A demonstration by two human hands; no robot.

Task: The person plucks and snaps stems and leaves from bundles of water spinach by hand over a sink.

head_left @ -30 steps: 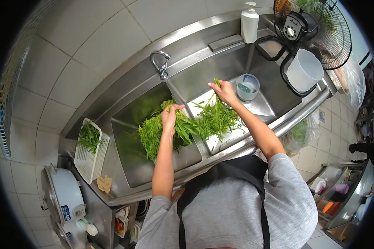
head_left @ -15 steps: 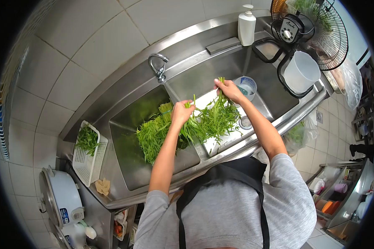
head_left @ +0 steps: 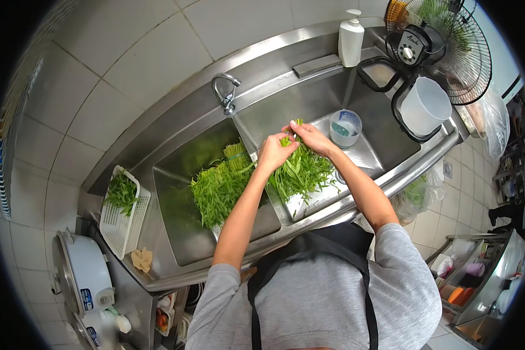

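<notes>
Over the right basin, my left hand (head_left: 276,153) and my right hand (head_left: 312,139) are close together, both closed on long-stemmed leafy greens (head_left: 300,175). Their stem ends poke up above my right hand's fingers, and the narrow leaves hang down below my hands. In the left basin lies a bigger heap of the same greens (head_left: 216,189), with a tied bundle of stems (head_left: 235,154) at its upper end. My fingers partly hide the stems between them. A clear round tub (head_left: 345,128) with something blue-green in it sits in the right basin beside my right hand.
A white basket (head_left: 126,224) with some greens stands on the left ledge, near a crumpled brown piece (head_left: 142,260). The faucet (head_left: 225,96) rises behind the basins. At the back right are a pump bottle (head_left: 351,41), a fan (head_left: 420,44) and a white container (head_left: 427,105).
My hands have come together: the right moved left and slightly down, the left moved right toward it. Greens that were spread between them now hang in one bunch. The tub is now uncovered.
</notes>
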